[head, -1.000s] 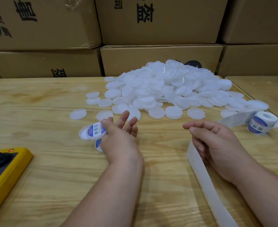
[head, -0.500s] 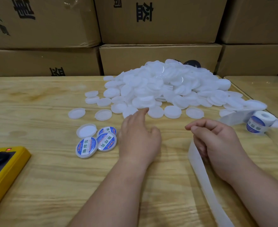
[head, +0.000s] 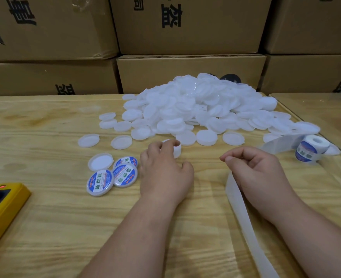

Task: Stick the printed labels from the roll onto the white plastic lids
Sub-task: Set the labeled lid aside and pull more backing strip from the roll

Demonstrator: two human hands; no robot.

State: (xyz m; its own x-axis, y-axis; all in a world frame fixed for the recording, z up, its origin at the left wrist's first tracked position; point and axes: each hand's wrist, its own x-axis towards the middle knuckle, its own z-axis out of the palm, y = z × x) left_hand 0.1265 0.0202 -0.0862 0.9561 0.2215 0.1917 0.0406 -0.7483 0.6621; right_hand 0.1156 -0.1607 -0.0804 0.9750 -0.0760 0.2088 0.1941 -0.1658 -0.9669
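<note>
Three labelled lids (head: 113,176) lie clustered on the table (head: 45,217), just left of the left hand (head: 164,173), with one bare upturned lid (head: 100,161) touching them at the back. That hand reaches forward, its fingers curled over a plain white lid (head: 175,148) at the near edge of the big pile (head: 201,109), gripping it by the rim. More single lids sit scattered between the pile and the labelled group. The right hand (head: 260,173) rests to the right, thumb and forefinger pressed together at the tips; whether a label is pinched between them cannot be told. A strip of empty backing (head: 246,217) runs from under this hand toward the near edge of the table. The label roll (head: 309,148) stands at the far right, its tape trailing toward the pile. A yellow device (head: 3,207) sits at the left edge, and cardboard boxes (head: 185,27) are stacked behind the table.
</note>
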